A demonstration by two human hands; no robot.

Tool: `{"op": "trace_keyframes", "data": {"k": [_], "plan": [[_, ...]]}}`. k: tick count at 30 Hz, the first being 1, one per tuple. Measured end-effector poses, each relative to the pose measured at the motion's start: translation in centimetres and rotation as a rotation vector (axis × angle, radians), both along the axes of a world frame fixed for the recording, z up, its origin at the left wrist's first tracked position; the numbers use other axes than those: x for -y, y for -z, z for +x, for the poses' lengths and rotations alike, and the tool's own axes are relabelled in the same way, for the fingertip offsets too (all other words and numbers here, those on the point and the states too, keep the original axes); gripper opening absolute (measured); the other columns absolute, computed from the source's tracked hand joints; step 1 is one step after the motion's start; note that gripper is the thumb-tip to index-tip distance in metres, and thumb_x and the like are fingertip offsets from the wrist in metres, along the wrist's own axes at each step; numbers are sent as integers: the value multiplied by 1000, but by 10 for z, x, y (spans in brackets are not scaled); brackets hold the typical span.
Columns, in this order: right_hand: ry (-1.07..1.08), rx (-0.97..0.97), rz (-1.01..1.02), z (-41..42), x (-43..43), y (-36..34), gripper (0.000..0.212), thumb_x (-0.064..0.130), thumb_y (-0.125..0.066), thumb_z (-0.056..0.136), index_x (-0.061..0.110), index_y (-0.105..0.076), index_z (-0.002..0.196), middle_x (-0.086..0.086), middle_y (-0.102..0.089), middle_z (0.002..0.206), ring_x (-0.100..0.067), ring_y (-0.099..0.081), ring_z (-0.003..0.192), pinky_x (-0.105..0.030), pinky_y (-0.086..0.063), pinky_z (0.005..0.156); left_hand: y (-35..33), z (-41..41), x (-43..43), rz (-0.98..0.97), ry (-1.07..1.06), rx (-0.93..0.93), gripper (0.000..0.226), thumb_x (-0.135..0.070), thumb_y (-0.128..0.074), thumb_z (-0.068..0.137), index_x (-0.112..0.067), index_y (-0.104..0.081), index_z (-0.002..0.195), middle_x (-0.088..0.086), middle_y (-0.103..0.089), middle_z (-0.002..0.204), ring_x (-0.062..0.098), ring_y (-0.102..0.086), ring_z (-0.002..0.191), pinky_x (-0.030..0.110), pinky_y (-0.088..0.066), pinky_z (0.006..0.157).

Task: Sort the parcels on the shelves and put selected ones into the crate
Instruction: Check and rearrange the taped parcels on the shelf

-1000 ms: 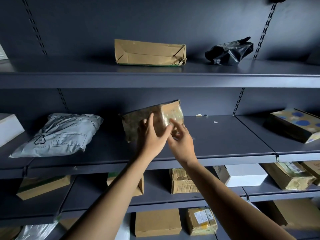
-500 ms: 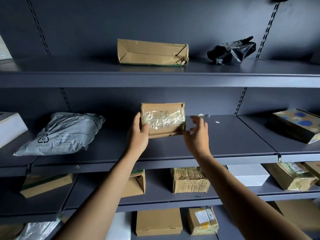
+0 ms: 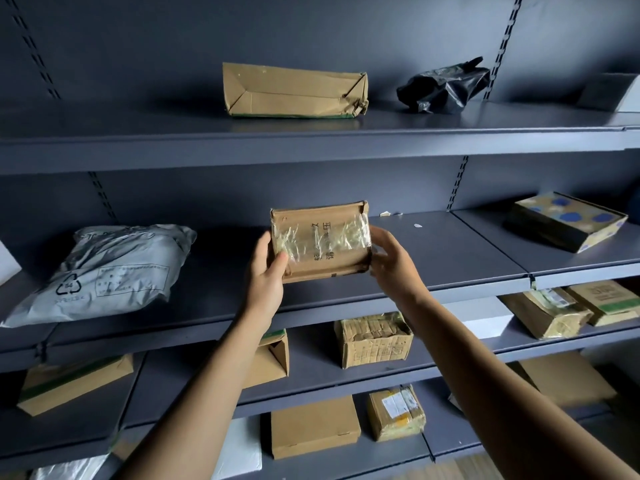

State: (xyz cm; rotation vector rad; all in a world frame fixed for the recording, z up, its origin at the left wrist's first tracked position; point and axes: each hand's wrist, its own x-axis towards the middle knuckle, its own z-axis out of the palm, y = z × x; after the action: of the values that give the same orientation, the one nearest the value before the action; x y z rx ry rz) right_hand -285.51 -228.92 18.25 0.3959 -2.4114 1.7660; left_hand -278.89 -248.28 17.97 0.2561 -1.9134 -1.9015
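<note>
The taped cardboard parcel (image 3: 320, 242) is up in both your hands, standing on its long edge with its broad, tape-glazed face and printed characters turned toward you, in front of the middle shelf (image 3: 450, 258). Whether its lower edge touches the shelf cannot be told. Your left hand (image 3: 265, 271) has a closed grip on the left end, thumb pressed on the front face and fingers out of sight behind. Your right hand (image 3: 391, 261) cups the right end, with its fingers curled round that edge, so both grips are pinching the parcel and neither is spread. This looks like the checking step of the sort: you are reading the parcel to decide whether it is one for the crate. The crate is not in view, so if you pick this one, the next move calls for carrying it clear of the shelf lip and turning or lowering your gaze to find it. If not, set it flat again in the bare stretch just behind it. On the same shelf a grey poly mailer (image 3: 104, 271) lies well to the left and a blue-spotted box (image 3: 564, 221) well to the right. A folded brown carton (image 3: 294, 91) and a black plastic bag (image 3: 445, 86) sit on the shelf above.
</note>
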Motion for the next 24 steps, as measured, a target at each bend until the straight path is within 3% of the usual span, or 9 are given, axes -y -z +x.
{"op": "trace_keyframes", "data": {"k": [3,6,9,13,17,19,21,22,24], "plan": [[4,-49,80,11,-5,3,42,7,-55,93,21,-53,133,11,-63,124,-4,-63,106,-17,-51,87,-1,8,0,46,5,-8,49,-8,-48,99,-15,-36,146,4,-41,149,19,-40,136,41,-28,117],[4,-35,100,21,-14,3,50,3,-57,91,17,-48,138,3,-58,134,-15,-62,114,-25,-49,97,-3,17,-3,124,2,-39,46,-4,-45,99,-15,-42,143,11,-49,143,27,-47,131,53,-35,112],[12,-38,213,28,-26,2,55,1,-55,92,16,-42,143,-6,-54,139,-25,-59,117,-28,-45,92,-10,29,-15,236,-31,-52,43,-1,-43,99,-20,-49,137,12,-51,140,28,-51,127,52,-41,106],[52,64,193,38,-52,-5,45,23,-46,102,15,-36,146,-10,-51,141,-21,-52,117,-24,-36,84,-24,43,-36,409,-34,-42,41,2,-36,100,-17,-48,135,10,-56,130,26,-57,115,42,-51,85],[12,156,33,50,-75,-11,48,42,-40,102,22,-36,145,-9,-49,141,-27,-48,126,-45,-43,96,-24,53,-47,491,-82,40,43,-1,-36,100,-19,-50,136,11,-60,128,31,-62,109,43,-56,77],[-34,203,-74,55,-82,-11,47,41,-43,101,27,-35,145,-4,-49,138,-27,-48,125,-50,-44,93,-21,61,-54,470,-98,108,43,-2,-39,100,-18,-47,139,15,-58,131,30,-63,108,37,-58,67],[-54,191,-139,60,-87,-12,51,33,-52,99,27,-33,146,-2,-52,131,-24,-52,119,-42,-50,86,-21,69,-61,539,-127,164,44,-3,-34,101,-8,-38,144,19,-50,140,34,-57,118,37,-55,67],[-53,167,-155,62,-89,-13,54,25,-56,98,23,-33,146,-2,-53,129,-21,-53,114,-29,-51,78,-21,72,-63,585,-129,178,42,-5,-30,102,-6,-36,144,20,-48,141,37,-55,120,39,-53,72],[-54,127,-186,64,-92,-15,55,9,-59,95,15,-35,145,-2,-53,128,-18,-54,110,-12,-48,62,-23,80,-70,597,-125,205,38,-6,-24,102,-7,-45,133,17,-56,130,34,-60,105,44,-52,79]]}}
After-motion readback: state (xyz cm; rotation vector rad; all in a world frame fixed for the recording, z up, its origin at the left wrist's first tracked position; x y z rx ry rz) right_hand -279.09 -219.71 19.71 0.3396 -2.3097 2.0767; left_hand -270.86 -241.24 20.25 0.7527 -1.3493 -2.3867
